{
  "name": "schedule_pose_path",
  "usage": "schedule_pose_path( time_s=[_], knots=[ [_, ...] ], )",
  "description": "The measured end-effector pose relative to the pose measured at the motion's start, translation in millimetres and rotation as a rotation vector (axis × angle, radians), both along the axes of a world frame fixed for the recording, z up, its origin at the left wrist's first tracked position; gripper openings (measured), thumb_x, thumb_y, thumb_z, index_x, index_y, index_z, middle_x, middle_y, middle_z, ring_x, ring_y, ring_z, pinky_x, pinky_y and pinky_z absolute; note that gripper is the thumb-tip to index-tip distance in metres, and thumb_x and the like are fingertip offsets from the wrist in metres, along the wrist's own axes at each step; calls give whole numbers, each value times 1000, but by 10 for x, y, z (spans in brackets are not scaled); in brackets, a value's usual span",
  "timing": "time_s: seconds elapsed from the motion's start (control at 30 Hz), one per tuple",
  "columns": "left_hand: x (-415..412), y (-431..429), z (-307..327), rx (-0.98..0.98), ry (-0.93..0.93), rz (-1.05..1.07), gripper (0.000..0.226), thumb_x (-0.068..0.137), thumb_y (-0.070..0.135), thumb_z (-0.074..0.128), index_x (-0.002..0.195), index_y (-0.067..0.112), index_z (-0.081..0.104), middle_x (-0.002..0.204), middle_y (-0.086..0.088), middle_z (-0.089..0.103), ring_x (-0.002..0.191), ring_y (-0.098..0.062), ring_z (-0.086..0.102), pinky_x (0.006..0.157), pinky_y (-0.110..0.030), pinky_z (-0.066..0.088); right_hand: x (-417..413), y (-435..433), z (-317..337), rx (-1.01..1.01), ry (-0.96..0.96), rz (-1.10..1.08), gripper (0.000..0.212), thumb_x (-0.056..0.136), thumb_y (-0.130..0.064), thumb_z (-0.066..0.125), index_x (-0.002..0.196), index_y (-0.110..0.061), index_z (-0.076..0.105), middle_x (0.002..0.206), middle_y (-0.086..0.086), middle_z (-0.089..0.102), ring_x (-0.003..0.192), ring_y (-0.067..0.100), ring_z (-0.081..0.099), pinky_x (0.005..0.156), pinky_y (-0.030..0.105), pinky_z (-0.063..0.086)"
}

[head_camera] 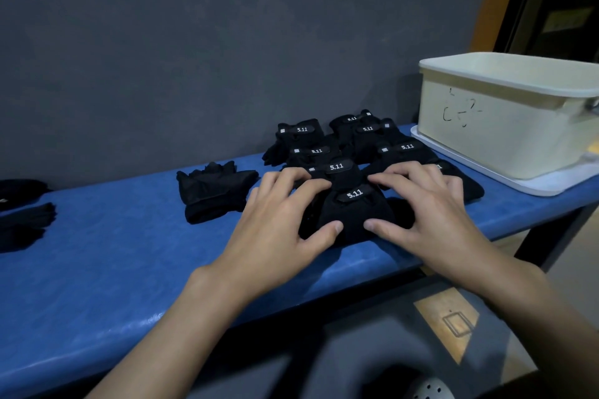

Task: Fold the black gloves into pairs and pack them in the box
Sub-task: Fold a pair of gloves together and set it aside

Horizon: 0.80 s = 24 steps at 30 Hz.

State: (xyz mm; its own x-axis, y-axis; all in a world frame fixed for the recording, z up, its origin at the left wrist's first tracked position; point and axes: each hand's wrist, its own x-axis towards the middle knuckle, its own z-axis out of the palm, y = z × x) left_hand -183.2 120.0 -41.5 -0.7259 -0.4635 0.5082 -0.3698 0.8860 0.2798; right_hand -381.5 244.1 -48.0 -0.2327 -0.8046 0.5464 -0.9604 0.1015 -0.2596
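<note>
Hands: left hand and right hand are nearest. Both curl round one pair, fingers over its top, thumbs on its near side.
Pair: on the bench, just by the near edge.
Done: folded pairs cluster just behind.
Left: loose gloves to the left. Packing looks unstarted, but the inside of the box is hidden.
Room: box far right — reaching it means lifting over its tall rim.

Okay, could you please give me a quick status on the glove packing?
Left hand, right hand gripping front folded pair. Box at right, inside hidden. Other pairs crowd close behind.
</note>
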Motion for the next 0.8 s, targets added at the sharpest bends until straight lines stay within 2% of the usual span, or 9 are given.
schedule_pose_path(
  time_s=[0.27,0.37,0.5,0.6,0.8],
  knots=[
    [7,-1,15,-14,11,-15,58,85,61,49,135,32,54,129,12,47,121,-15,42,104,-44,39,24,22,10,-27,-5,13,60,77,-59,67,131,-35,55,120,-23,39,113,2,32,93,23,14],
    [5,-2,2,-45,-30,5,54,86,63,45,131,38,57,130,11,46,122,-15,41,104,-41,38,25,17,11,-8,3,-6,63,75,-71,51,127,-37,58,122,-21,42,118,7,35,94,24,14],
    [-2,-25,-43,-89,-150,79,65,84,71,34,136,39,53,135,9,42,126,-15,35,105,-35,34,20,-30,-2,110,105,-98,72,71,-79,36,127,-40,59,130,-12,43,124,15,30,97,36,18],
    [-5,-46,-84,-89,-182,100,68,83,73,30,138,38,52,139,6,40,128,-16,32,104,-35,33,12,-58,-10,177,167,-132,75,70,-81,33,128,-41,58,133,-9,43,123,18,30,96,41,20],
    [-23,-66,-131,-71,-214,122,72,81,75,23,138,40,51,142,6,37,132,-16,27,107,-35,30,5,-77,-7,221,182,-130,78,69,-83,29,134,-44,51,137,-11,38,125,17,26,99,41,20]
  ],
)
